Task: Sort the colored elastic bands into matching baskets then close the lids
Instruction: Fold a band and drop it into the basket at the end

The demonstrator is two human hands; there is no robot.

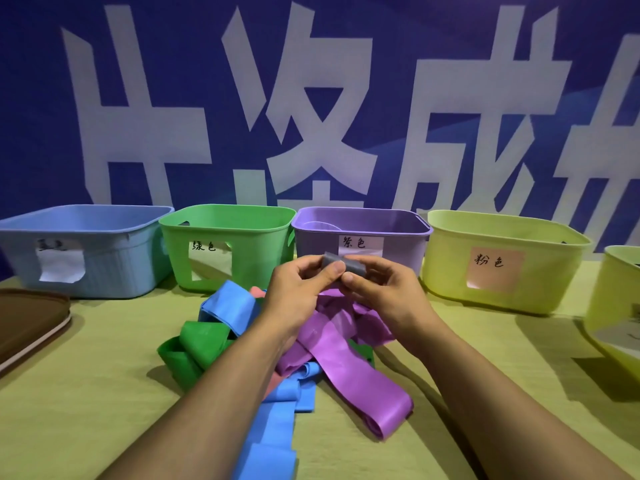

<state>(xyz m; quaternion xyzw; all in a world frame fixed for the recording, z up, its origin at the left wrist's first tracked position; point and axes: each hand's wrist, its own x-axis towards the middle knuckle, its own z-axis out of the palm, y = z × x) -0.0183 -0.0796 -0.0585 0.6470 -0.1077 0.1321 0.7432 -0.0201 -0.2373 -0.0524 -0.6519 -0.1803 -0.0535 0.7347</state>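
A folded grey band (341, 263) is held up in front of the purple basket (360, 237); my left hand (301, 292) and my right hand (381, 289) both pinch it between thumb and fingers. Beneath my hands a tangled pile lies on the yellow-green table: purple bands (346, 355), blue bands (232, 306), green bands (194, 348) and a bit of pink band (258, 292). Along the back stand a blue basket (104, 251), a green basket (225, 247), the purple one and a yellow-green basket (502, 258) with a pink label, all without lids.
Another yellow-green basket (616, 306) is cut off at the right edge. A brown lid (27, 323) lies flat at the left edge. A blue banner with large white characters hangs close behind the baskets.
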